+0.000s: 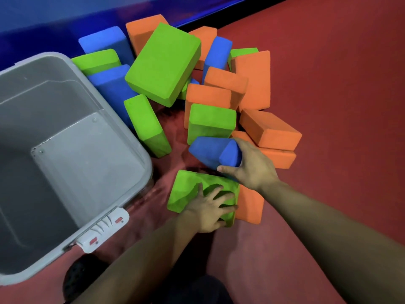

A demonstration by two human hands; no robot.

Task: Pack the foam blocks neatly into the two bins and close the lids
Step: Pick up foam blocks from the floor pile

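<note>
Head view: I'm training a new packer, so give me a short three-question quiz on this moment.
1. True or false: the grey bin already holds foam blocks.
2. Which block does the right hand grip? A) orange B) blue C) green
3. Fill in: the left hand holds a ___ block.

Key: 1. False, its inside shows bare. 2. B, the blue block. 3. Green, the green block nearest the person.

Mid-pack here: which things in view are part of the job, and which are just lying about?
Part of the job:
- grey bin, open, nothing inside
- blue block in the right hand
- green block under the left hand
- pile of foam blocks

Just lying about:
- red floor mat
- blue padded wall
</note>
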